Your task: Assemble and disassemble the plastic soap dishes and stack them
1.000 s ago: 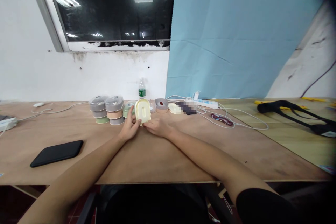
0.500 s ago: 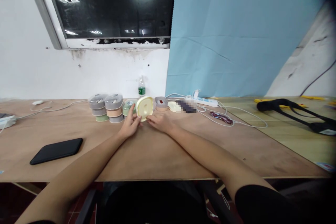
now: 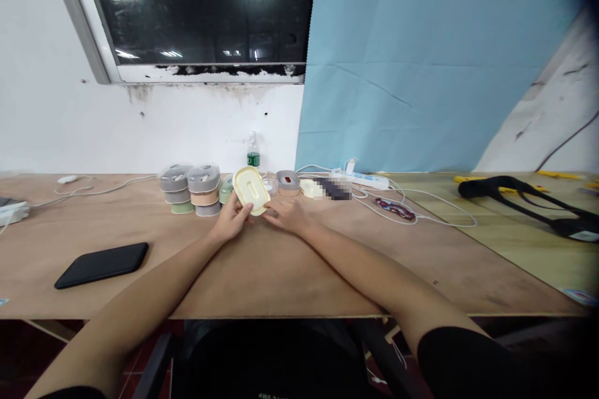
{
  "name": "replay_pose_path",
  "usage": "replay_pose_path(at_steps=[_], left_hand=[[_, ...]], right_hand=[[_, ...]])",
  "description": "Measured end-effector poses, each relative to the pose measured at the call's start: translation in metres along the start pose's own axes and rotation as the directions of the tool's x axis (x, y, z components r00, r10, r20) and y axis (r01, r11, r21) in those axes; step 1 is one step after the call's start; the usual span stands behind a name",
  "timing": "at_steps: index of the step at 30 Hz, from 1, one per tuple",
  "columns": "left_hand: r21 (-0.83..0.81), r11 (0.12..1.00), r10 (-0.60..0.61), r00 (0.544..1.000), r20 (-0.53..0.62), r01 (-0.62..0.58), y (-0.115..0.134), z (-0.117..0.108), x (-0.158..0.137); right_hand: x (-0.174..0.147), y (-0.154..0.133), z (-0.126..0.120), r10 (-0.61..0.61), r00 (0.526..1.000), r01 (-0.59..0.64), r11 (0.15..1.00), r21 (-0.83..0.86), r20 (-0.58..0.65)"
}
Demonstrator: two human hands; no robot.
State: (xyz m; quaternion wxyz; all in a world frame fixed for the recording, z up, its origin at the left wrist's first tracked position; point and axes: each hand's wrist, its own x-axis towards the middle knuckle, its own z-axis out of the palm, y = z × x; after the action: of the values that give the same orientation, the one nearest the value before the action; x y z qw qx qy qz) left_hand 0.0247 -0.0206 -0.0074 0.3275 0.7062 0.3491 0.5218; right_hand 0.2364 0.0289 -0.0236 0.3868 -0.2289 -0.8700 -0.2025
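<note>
Evidently the pale yellow lid (image 3: pixel 251 190) is propped up between both hands over the worktop (image 3: pixel 281 277), its top leaning leftward and its grooved face turned to the wearer, probably for easy viewing. The left hand (image 3: pixel 229 219) has its fingers clamped on the lid's lower left, thumb across the front near the edge, a pinch that leaves most of the face uncovered. The right hand (image 3: pixel 287 213) meets the lower right corner, seemingly to steady it; whether those fingers grip or merely touch, I cannot tell. Behind, a green container (image 3: pixel 226 187) is partly hidden, just beside two container stacks (image 3: pixel 204 190), whose similar outlines presumably let the pieces sit squarely on one another.
</note>
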Motion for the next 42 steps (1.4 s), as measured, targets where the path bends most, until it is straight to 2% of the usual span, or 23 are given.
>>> replay_pose_path(at_steps=[4, 7, 11, 15, 19, 22, 29, 33, 42], left_hand=[[0.104, 0.992, 0.062, 0.989, 0.136, -0.076, -0.004, -0.002, -0.004], [0.298, 0.943, 0.07, 0.964, 0.255, -0.147, -0.003, -0.005, -0.006], [0.468, 0.85, 0.057, 0.925, 0.375, -0.242, 0.001, -0.007, -0.006], [0.53, 0.809, 0.005, 0.904, 0.428, -0.255, 0.004, -0.007, -0.004], [0.548, 0.795, -0.002, 0.902, 0.433, -0.261, 0.004, -0.008, -0.003], [0.566, 0.779, -0.006, 0.899, 0.437, -0.27, 0.003, -0.008, -0.003], [0.593, 0.762, -0.045, 0.892, 0.449, -0.26, 0.003, -0.007, -0.003], [0.595, 0.763, -0.057, 0.89, 0.452, -0.254, 0.004, -0.007, -0.002], [0.572, 0.781, -0.036, 0.896, 0.443, -0.251, 0.001, -0.007, -0.003]], right_hand=[[0.0, 0.001, 0.0, 0.15, 0.989, -0.15, 0.987, 0.061, 0.0], [0.0, 0.01, 0.0, 0.337, 0.94, -0.332, 0.939, 0.09, -0.046], [-0.006, 0.041, -0.008, 0.568, 0.805, -0.558, 0.823, 0.108, -0.173], [-0.03, 0.087, -0.024, 0.708, 0.66, -0.732, 0.681, -0.002, -0.252], [-0.061, 0.124, -0.038, 0.792, 0.566, -0.824, 0.553, -0.123, -0.229], [-0.074, 0.137, -0.04, 0.847, 0.501, -0.863, 0.476, -0.167, -0.178], [-0.072, 0.137, -0.025, 0.861, 0.508, -0.848, 0.492, -0.196, -0.035], [-0.072, 0.137, -0.022, 0.86, 0.51, -0.836, 0.497, -0.231, 0.006], [-0.069, 0.131, -0.028, 0.892, 0.449, -0.842, 0.442, -0.308, 0.053]])
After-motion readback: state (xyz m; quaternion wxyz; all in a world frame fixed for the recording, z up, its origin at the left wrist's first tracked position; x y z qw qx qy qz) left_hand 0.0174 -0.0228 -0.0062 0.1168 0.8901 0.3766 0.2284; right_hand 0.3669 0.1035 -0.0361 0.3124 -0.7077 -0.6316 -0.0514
